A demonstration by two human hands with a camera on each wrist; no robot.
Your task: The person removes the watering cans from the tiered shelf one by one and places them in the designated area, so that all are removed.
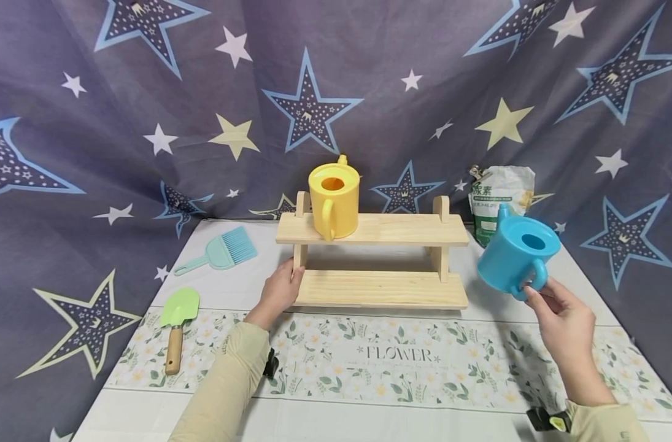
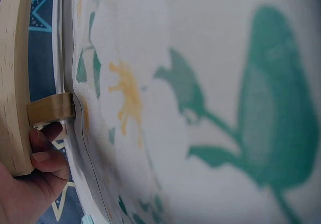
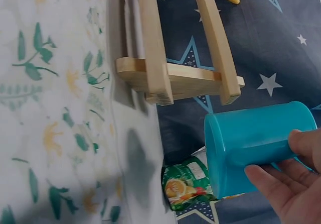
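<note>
A blue watering can (image 1: 507,258) is held up off the table at the right by my right hand (image 1: 566,322), whose fingers grip its handle. The right wrist view shows the blue can (image 3: 256,146) lifted beside the shelf. My left hand (image 1: 278,288) grips the left end of the lower board of a two-tier wooden shelf (image 1: 382,288). In the left wrist view its thumb and fingers (image 2: 47,161) curl round the board's edge (image 2: 15,83). On the upper board, left of centre, stands a yellow watering can (image 1: 343,205).
A green and white bag (image 1: 493,193) with a clip stands behind the blue can. On the left lie a light-blue dustpan and brush (image 1: 220,252) and a green trowel (image 1: 177,328) with a wooden handle. A floral cloth (image 1: 380,362) covers the table before a star-patterned curtain (image 1: 396,92).
</note>
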